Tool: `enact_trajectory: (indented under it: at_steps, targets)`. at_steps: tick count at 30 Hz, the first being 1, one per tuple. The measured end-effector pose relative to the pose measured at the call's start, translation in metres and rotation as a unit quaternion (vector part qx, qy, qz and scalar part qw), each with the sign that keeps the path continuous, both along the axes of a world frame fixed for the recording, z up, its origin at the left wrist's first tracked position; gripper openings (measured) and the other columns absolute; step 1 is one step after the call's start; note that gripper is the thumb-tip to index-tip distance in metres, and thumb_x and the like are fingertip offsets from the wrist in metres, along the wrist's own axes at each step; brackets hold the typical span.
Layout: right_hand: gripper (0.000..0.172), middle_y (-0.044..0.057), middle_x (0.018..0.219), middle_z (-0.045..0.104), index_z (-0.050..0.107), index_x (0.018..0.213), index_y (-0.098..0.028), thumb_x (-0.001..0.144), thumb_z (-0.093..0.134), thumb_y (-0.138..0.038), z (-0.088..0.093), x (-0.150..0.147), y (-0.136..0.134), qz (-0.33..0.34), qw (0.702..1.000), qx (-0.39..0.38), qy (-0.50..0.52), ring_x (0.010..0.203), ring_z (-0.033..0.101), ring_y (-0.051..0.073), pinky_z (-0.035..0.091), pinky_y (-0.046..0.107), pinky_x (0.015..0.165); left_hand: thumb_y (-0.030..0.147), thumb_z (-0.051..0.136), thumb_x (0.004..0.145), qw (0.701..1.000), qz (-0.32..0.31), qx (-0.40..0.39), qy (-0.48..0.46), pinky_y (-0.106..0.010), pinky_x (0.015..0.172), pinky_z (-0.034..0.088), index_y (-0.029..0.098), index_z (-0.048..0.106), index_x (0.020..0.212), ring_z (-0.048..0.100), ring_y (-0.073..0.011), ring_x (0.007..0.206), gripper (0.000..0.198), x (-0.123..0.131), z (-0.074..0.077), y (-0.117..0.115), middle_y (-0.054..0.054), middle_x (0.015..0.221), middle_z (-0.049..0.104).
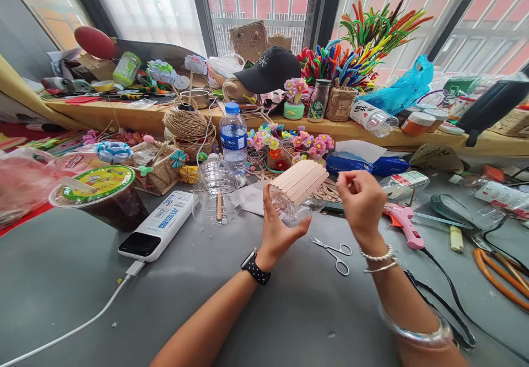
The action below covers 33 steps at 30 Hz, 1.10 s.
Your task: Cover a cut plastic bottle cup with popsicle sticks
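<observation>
My left hand [273, 232], with a watch on its wrist, is wrapped round a cut clear plastic bottle piece [289, 210]. A row of several pale craft sticks [300, 181] lies side by side across this piece. To the right, my right hand [363, 204] is raised with thumb and forefinger pinched, apart from the sticks. Whatever may be between those fingertips is too small to make out. Small silver scissors [334, 253] lie on the table below, between my hands. A pink glue gun [407, 226] rests just right of my right hand.
Left of my hands stand a clear cut bottle [217, 190], a water bottle [233, 141], a white power bank [159, 226] with a cable, and a sealed drink cup [111, 201]. Loose craft sticks [324, 190] lie behind. Orange-handled pliers [502, 279] are at right.
</observation>
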State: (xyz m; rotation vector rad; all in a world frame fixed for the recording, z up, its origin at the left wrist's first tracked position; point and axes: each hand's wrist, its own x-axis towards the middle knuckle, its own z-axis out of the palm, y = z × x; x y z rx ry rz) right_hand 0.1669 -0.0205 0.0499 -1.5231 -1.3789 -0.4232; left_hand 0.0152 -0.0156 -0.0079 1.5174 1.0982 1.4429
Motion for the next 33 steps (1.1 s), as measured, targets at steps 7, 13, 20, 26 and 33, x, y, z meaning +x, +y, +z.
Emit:
enact_trajectory:
  at_steps: [7,13,20,26,33]
  targets:
    - [0.013,-0.005,0.052,0.044,0.055,0.07,-0.017,0.075,0.047,-0.027,0.011,0.007,-0.002,0.055,0.992,-0.042,0.101,0.041,0.028,0.007,0.028,0.021,0.042,0.043,0.065,0.061,0.995,-0.055,-0.041,-0.068,-0.041,0.089,0.042,0.025,0.0,0.133,0.049,-0.0244,0.109,0.099,-0.003,-0.002,0.004,-0.016,0.132,0.034]
    - [0.02,-0.005,0.053,0.044,0.053,0.066,-0.017,0.078,0.044,-0.03,0.014,-0.001,-0.004,0.156,0.971,-0.108,0.147,0.044,0.033,0.006,0.028,0.021,0.044,0.04,0.067,0.061,0.996,-0.065,-0.032,-0.061,-0.043,0.092,0.039,0.027,-0.001,0.132,0.049,-0.0251,0.11,0.099,-0.001,-0.002,0.002,-0.016,0.134,0.031]
    - [0.032,-0.005,0.052,0.045,0.064,0.087,-0.015,0.071,0.056,-0.041,0.015,0.002,-0.002,0.324,0.867,-0.229,0.3,0.044,0.028,0.005,0.023,0.021,0.041,0.038,0.067,0.063,0.993,-0.086,-0.002,-0.082,-0.043,0.096,0.037,0.032,-0.001,0.132,0.048,-0.0237,0.111,0.096,-0.001,-0.005,0.002,-0.013,0.135,0.03]
    - [0.028,-0.007,0.047,0.035,0.067,0.086,-0.014,0.069,0.06,-0.036,0.016,-0.002,-0.004,0.368,0.811,-0.253,0.379,0.044,0.023,0.004,0.017,0.02,0.04,0.037,0.067,0.063,0.991,-0.105,0.028,-0.084,-0.042,0.098,0.035,0.03,-0.004,0.132,0.044,-0.0229,0.114,0.099,-0.001,-0.005,0.002,-0.012,0.136,0.028]
    - [0.026,-0.007,0.049,0.038,0.068,0.087,-0.016,0.07,0.061,-0.034,0.022,-0.002,-0.007,0.377,0.798,-0.265,0.389,0.046,0.023,0.004,0.017,0.021,0.042,0.034,0.068,0.063,0.99,-0.104,0.049,-0.084,-0.042,0.098,0.034,0.034,-0.004,0.131,0.042,-0.0233,0.116,0.099,-0.001,-0.006,0.001,-0.01,0.137,0.026]
